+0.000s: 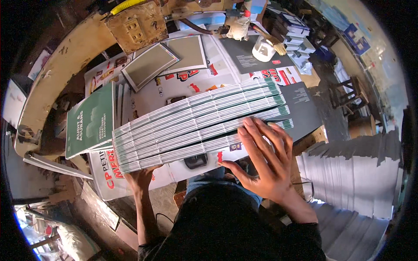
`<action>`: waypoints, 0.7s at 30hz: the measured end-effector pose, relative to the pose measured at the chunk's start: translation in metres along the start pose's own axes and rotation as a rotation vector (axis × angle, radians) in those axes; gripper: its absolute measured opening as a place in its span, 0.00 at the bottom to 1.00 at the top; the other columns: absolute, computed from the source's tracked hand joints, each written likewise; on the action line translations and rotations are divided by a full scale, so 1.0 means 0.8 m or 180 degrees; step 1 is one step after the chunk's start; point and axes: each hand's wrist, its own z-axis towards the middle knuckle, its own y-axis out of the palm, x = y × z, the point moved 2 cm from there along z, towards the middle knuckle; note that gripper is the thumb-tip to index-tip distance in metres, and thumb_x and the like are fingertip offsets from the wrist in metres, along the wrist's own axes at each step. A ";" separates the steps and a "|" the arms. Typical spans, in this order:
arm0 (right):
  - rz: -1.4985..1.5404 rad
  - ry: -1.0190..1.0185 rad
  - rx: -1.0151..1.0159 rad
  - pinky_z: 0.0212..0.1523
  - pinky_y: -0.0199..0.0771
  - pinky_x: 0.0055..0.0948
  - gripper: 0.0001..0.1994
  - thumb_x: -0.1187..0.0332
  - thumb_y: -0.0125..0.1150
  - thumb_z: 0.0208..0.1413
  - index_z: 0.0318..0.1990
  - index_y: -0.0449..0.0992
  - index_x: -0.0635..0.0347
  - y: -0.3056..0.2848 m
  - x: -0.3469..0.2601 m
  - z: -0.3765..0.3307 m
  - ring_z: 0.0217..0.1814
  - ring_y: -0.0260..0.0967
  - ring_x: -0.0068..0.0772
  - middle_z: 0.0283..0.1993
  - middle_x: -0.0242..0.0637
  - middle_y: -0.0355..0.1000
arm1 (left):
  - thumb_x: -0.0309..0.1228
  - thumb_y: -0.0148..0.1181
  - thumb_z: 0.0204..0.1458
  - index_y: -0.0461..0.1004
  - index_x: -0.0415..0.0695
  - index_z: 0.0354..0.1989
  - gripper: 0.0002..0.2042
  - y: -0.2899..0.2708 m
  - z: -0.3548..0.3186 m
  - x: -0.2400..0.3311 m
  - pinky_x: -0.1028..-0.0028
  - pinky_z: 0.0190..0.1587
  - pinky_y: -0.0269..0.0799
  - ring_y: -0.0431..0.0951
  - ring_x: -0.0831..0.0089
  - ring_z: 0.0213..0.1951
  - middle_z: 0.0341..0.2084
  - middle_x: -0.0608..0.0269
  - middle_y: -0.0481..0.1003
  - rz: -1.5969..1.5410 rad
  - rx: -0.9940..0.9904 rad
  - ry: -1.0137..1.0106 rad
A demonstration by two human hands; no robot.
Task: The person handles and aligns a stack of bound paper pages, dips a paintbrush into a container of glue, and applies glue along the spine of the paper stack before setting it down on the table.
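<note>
book stack (196,124), left hand (140,176) under, right hand (265,158) atop

The left hand (140,177) reaches forward on a bare, nearly straight forearm, palm up, fingers hidden. The right hand (265,158) lies palm down, fingers (257,132) spread and extended forward, thumb out to the left, wrist bent inward

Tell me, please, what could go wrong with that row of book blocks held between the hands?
The row of book blocks is held only by the left hand under one end and the right hand flat on the other, so its middle might sag or fan apart. It could also slide toward the green-covered book alongside.
</note>
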 end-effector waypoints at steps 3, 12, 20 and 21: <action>-0.0026 -0.0024 0.0032 0.61 0.62 0.44 0.31 0.58 0.70 0.50 0.59 0.71 0.65 0.002 -0.006 0.005 0.66 0.63 0.43 0.66 0.45 0.65 | 0.59 0.79 0.18 0.49 0.34 0.67 0.67 -0.001 0.003 0.004 0.58 0.65 0.57 0.63 0.51 0.61 0.60 0.45 0.62 0.0089 0.0075 0.0570; 0.0338 -0.0303 0.0574 0.59 0.68 0.48 0.23 0.66 0.75 0.45 0.47 0.71 0.64 0.001 -0.007 0.010 0.60 0.69 0.47 0.58 0.47 0.72 | 0.39 0.81 0.33 0.62 0.32 0.57 0.44 -0.022 0.029 0.094 0.67 0.54 0.70 0.77 0.64 0.44 0.44 0.53 0.75 -0.0697 0.0059 0.0596; 0.0094 -0.0115 0.0076 0.54 0.69 0.47 0.29 0.66 0.77 0.40 0.50 0.69 0.60 -0.008 -0.027 0.041 0.47 0.71 0.44 0.42 0.43 0.69 | 0.44 0.85 0.20 0.66 0.36 0.50 0.46 -0.026 0.032 0.106 0.68 0.47 0.73 0.76 0.67 0.41 0.39 0.58 0.75 -0.1375 0.0054 0.0441; 0.0325 0.0078 -0.0119 0.53 0.69 0.47 0.30 0.66 0.77 0.38 0.51 0.69 0.60 -0.008 -0.032 0.055 0.47 0.70 0.45 0.43 0.44 0.68 | 0.44 0.85 0.19 0.66 0.36 0.50 0.46 -0.026 0.031 0.099 0.68 0.46 0.73 0.76 0.67 0.41 0.39 0.58 0.75 -0.1465 0.0149 0.0580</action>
